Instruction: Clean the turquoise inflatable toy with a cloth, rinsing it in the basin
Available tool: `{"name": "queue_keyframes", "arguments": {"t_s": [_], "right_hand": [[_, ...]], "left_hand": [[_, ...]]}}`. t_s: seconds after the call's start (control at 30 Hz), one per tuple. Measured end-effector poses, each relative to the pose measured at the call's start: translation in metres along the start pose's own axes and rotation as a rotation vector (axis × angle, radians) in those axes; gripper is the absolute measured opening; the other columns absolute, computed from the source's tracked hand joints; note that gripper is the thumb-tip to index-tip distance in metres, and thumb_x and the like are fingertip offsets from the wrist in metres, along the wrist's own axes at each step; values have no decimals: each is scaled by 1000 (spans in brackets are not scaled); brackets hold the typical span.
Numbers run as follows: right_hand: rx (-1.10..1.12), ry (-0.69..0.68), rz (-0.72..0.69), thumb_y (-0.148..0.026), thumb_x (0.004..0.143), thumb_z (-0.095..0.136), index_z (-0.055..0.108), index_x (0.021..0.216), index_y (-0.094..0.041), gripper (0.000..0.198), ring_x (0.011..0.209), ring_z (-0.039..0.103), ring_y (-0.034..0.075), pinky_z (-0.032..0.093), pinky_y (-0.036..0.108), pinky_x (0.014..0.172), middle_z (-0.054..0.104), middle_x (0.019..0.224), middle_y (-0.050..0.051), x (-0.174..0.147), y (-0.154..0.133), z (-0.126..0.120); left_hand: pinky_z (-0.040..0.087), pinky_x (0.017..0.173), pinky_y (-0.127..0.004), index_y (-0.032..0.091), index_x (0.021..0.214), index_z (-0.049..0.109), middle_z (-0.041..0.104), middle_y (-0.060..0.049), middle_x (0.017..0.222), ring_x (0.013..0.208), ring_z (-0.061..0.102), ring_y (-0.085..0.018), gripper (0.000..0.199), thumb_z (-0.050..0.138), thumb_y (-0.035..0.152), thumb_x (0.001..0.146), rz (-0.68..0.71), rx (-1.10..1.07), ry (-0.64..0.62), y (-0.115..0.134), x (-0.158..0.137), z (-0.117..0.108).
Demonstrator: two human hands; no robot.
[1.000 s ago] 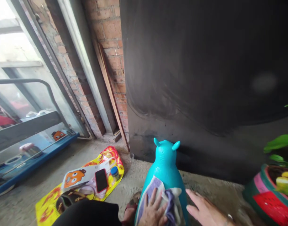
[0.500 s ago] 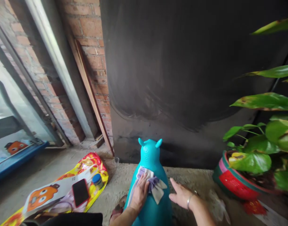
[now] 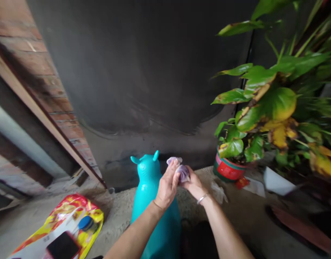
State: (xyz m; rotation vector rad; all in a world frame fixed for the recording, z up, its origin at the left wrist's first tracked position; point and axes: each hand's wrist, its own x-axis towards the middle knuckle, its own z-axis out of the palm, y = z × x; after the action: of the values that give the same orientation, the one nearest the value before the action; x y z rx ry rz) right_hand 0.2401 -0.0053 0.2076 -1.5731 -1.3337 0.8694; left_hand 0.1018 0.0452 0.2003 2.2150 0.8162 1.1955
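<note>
Both hands are now lifted off the toy's back, where the left one was pressing the cloth flat half a second ago, and they are meeting in the air with the cloth bunched between them. The left hand (image 3: 167, 185) is closing its grip on the cloth (image 3: 181, 172) from the left, fingers curling over its top, while the right hand (image 3: 193, 184) is pinching it from below and to the right, so each grip is shut on the same wad. The cloth is sitting directly between the two grips, touching both, neither hand being nearer; crumpled as it is, it is showing no clear long axis. It is looking pale lilac with a lighter fold poking up at the top, soft and small. Just left of the hands and slightly below, the teal inflatable animal toy (image 3: 151, 201) is standing upright on the concrete floor (image 3: 119, 216), ears pointing up, apart from the cloth. Farther right, a potted plant (image 3: 262, 108) in a red pot is standing near the dark wall (image 3: 143, 72). At lower left, a yellow printed bag (image 3: 70, 223) is lying on the floor with a phone (image 3: 63, 246) on it.
</note>
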Motion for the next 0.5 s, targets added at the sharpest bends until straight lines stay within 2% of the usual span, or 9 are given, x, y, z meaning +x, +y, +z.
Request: {"name": "queue_keyframes", "arguments": {"t_s": [0.07, 0.13, 0.23, 0.3, 0.4, 0.5], "right_hand": [[-14, 72, 48, -27, 73, 55, 39, 131, -19, 61, 85, 62, 19, 49, 35, 81, 68, 92, 2, -26, -2, -36], [-21, 123, 80, -29, 75, 53, 47, 124, -19, 51, 82, 63, 19, 48, 34, 80, 69, 88, 1, -60, -4, -72], [-82, 215, 114, -38, 77, 54, 55, 115, -18, 42, 94, 61, 20, 46, 34, 86, 68, 103, 5, -116, -13, -115], [-129, 299, 161, -43, 77, 54, 55, 116, -18, 47, 99, 60, 22, 45, 35, 90, 67, 107, 6, -149, -19, -134], [-142, 435, 245, -51, 76, 53, 49, 123, -17, 59, 97, 62, 23, 44, 37, 94, 71, 97, 6, -191, -17, -153], [-205, 533, 331, -56, 76, 51, 46, 127, -19, 62, 107, 59, 26, 38, 41, 104, 70, 104, 7, -229, 14, -162]], "left_hand": [[27, 118, -42, 23, 134, 44, 42, 0, 146, 138, 30, -16, 43, 36, 41, 97, 37, -29, -38, 13, 6, 5], [27, 118, -42, 24, 131, 48, 45, -1, 144, 137, 32, -16, 41, 36, 43, 96, 70, -63, -143, 26, 7, 13], [31, 116, -40, 19, 126, 53, 52, -5, 138, 136, 35, -18, 43, 34, 45, 96, 144, -125, -347, 53, 6, 34], [34, 114, -39, 17, 122, 55, 55, -7, 135, 134, 38, -18, 45, 30, 45, 97, 192, -175, -435, 76, 4, 51], [34, 113, -37, 19, 117, 57, 59, -5, 129, 131, 43, -16, 46, 24, 44, 98, 283, -207, -527, 112, 1, 79], [35, 112, -34, 21, 112, 59, 62, -4, 124, 129, 45, -16, 42, 24, 40, 98, 331, -81, -708, 136, -7, 110]]}}
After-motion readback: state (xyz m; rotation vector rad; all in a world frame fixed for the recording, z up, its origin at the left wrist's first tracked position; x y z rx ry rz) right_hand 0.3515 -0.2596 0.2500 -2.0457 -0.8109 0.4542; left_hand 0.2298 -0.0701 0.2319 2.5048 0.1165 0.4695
